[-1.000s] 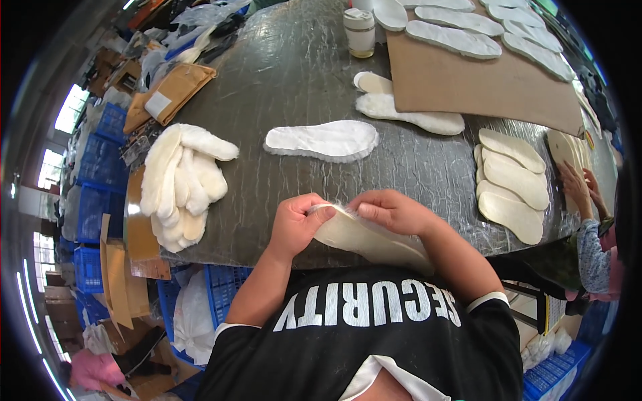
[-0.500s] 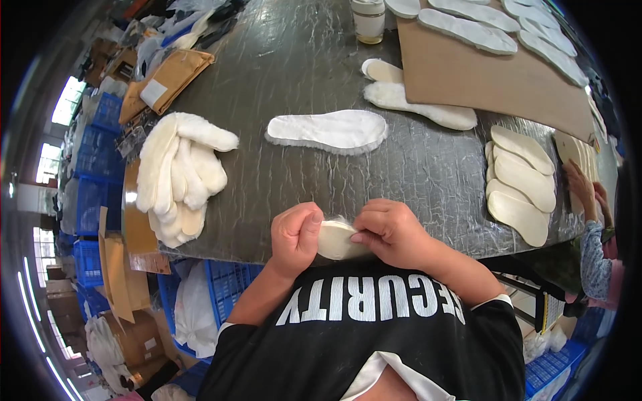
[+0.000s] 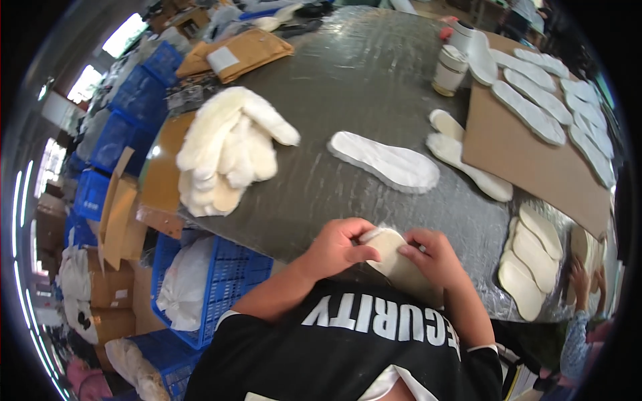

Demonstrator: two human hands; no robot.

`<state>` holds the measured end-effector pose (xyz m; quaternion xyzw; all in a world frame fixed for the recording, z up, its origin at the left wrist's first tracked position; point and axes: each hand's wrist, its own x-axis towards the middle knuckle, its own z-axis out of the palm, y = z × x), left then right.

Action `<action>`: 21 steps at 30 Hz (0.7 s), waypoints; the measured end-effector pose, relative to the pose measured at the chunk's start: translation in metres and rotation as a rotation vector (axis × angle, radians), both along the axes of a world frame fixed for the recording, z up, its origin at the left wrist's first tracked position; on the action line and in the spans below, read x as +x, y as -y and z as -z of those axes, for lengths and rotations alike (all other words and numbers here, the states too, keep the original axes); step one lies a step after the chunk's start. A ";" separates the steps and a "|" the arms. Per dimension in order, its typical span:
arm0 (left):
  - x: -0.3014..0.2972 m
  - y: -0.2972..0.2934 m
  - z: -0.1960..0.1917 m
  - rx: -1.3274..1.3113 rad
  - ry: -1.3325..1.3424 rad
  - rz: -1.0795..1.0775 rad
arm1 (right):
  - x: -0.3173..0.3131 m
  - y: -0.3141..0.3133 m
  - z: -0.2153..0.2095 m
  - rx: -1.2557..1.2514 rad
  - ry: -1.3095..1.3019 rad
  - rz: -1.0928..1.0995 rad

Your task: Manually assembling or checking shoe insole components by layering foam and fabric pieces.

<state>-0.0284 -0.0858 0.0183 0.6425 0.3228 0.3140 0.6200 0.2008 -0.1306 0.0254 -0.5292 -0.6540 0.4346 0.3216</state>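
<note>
At the table's near edge, close to my chest, I hold a cream insole (image 3: 396, 259) with both hands, its flat side up and a little white fleece showing at its far edge. My left hand (image 3: 340, 251) pinches the insole's left edge between thumb and fingers. On the opposite edge, my right hand (image 3: 436, 259) grips with thumb and bent fingers. Beyond them a single white fleece-edged insole (image 3: 388, 162) lies on the dark table. To the left sits a heap of fluffy cream fleece insoles (image 3: 231, 150).
Flat cream insoles (image 3: 535, 264) overlap at the right, near another person's hands (image 3: 583, 281). Several white insoles (image 3: 528, 110) lie on a brown board (image 3: 491, 140), beside a cup (image 3: 449, 70). Fleece insoles (image 3: 468, 167) are partly under the board. Blue crates (image 3: 231, 284) stand at lower left.
The whole view has turned, shifting the table's things rightward. The held insole is tilted differently and shows more of its flat face. My left thumb now lies across its edge.
</note>
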 end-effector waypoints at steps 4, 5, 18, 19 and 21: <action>-0.005 -0.010 -0.016 0.103 -0.027 -0.004 | 0.001 -0.006 0.002 -0.074 -0.100 0.005; -0.005 -0.012 -0.019 0.180 -0.107 -0.033 | 0.000 -0.007 0.003 -0.038 -0.092 -0.008; 0.008 -0.001 -0.026 0.258 -0.129 -0.053 | -0.015 -0.007 -0.017 0.077 -0.275 -0.036; 0.008 0.000 -0.025 0.269 -0.100 -0.062 | -0.015 -0.006 -0.016 0.076 -0.274 -0.035; 0.007 0.000 -0.024 0.281 -0.071 -0.073 | -0.016 -0.006 -0.012 0.023 -0.323 -0.080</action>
